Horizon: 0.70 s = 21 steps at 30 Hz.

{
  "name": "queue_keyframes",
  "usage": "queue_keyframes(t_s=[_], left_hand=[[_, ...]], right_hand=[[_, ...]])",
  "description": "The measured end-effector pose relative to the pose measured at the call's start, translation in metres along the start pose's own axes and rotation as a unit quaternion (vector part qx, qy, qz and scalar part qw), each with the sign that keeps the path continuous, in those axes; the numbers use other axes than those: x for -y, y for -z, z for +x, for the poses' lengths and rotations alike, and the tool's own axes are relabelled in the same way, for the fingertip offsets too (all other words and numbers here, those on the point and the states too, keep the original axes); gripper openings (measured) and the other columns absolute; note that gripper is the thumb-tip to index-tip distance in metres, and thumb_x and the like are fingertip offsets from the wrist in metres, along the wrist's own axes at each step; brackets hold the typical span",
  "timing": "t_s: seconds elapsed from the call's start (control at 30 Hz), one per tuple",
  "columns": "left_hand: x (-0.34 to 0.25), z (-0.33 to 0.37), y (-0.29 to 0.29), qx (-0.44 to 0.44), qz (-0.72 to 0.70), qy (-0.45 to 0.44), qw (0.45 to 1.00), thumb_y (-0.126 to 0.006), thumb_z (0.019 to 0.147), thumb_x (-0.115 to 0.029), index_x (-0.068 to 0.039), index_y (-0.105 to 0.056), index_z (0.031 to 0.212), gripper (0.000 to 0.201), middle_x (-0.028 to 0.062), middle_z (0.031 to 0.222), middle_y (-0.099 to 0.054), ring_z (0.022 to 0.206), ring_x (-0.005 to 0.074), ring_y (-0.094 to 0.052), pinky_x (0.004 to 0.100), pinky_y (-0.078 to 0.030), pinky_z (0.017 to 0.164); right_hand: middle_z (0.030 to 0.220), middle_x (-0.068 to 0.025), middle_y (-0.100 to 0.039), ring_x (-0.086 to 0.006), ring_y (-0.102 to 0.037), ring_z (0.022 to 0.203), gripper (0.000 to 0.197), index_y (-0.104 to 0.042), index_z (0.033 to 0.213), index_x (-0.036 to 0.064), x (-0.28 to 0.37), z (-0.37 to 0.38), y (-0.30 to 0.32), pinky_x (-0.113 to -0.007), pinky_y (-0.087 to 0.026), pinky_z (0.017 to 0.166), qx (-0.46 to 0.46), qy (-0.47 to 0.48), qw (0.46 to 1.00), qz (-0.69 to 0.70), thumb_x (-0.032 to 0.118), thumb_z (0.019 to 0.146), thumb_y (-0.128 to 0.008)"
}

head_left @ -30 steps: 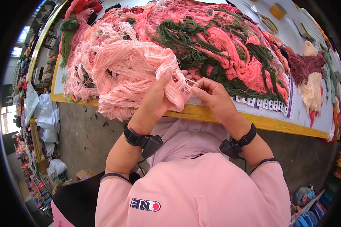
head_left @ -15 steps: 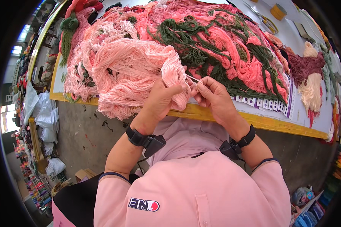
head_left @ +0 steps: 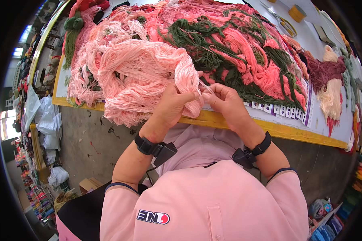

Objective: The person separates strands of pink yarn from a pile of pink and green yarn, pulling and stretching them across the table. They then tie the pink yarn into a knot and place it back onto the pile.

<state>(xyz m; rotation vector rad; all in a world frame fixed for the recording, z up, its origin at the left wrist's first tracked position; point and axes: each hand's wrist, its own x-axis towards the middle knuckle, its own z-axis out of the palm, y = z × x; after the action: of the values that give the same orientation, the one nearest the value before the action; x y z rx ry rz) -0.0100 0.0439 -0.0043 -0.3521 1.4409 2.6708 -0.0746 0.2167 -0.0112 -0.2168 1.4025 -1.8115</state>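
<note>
A thick skein of pale pink yarn (head_left: 138, 76) lies at the table's front edge, one end of it bunched toward my hands. My left hand (head_left: 175, 100) is closed around that bunched end, the thumb pressed across its near side. Just right of it, my right hand (head_left: 224, 101) pinches a few thin pale strands (head_left: 205, 86) drawn out from the skein. The fingertips of both hands nearly meet. Some of the left fingers are hidden behind the yarn.
Coral pink yarn (head_left: 237, 44) and dark green yarn (head_left: 201, 52) spread beyond my hands. A punched white card strip (head_left: 277, 109) runs along the table's yellow edge (head_left: 301, 134). Scissors (head_left: 283, 25) and a yellow tape roll (head_left: 297, 13) lie far right; maroon yarn (head_left: 326, 71) hangs nearer.
My right hand has turned slightly, its fingers drawing closer together on the strands. The bunched yarn end in my left hand has shifted a little to the right.
</note>
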Motion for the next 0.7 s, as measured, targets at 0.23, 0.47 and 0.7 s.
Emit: queue_keyframes(t_s=[0.23,0.47,0.7], left_hand=[[0.000,0.001,-0.002,-0.001,-0.005,-0.002,1.000,-0.061,0.082,0.001,0.007,-0.040,0.138,0.061,0.0127,0.117,-0.059,0.102,0.0172,-0.061,0.0320,-0.050,0.089],[-0.001,-0.002,-0.007,-0.012,-0.016,-0.024,0.999,-0.059,0.083,0.002,0.004,-0.040,0.139,0.060,0.0098,0.124,-0.056,0.104,0.0155,-0.059,0.0325,-0.051,0.090],[0.001,0.001,-0.004,-0.030,-0.044,-0.001,0.999,-0.057,0.084,0.002,0.005,-0.039,0.140,0.059,0.0070,0.117,-0.058,0.100,0.0137,-0.059,0.0307,-0.050,0.089]], right_hand=[[0.083,0.0072,-0.057,0.0006,-0.043,0.070,0.011,-0.063,0.095,0.0060,-0.007,0.001,-0.001,-0.017,-0.033,0.061,0.013,0.077,0.996,-0.037,0.016,0.091,-0.066],[0.077,0.0085,-0.056,0.0017,-0.037,0.061,0.012,-0.064,0.093,0.0060,0.005,0.002,-0.011,-0.018,-0.026,0.052,-0.008,0.015,0.999,-0.033,0.018,0.092,-0.065],[0.087,0.0011,-0.064,-0.0032,-0.055,0.078,0.009,-0.065,0.095,0.0013,0.003,0.003,-0.007,-0.020,-0.043,0.069,-0.012,-0.001,1.000,0.027,0.009,0.090,-0.064]])
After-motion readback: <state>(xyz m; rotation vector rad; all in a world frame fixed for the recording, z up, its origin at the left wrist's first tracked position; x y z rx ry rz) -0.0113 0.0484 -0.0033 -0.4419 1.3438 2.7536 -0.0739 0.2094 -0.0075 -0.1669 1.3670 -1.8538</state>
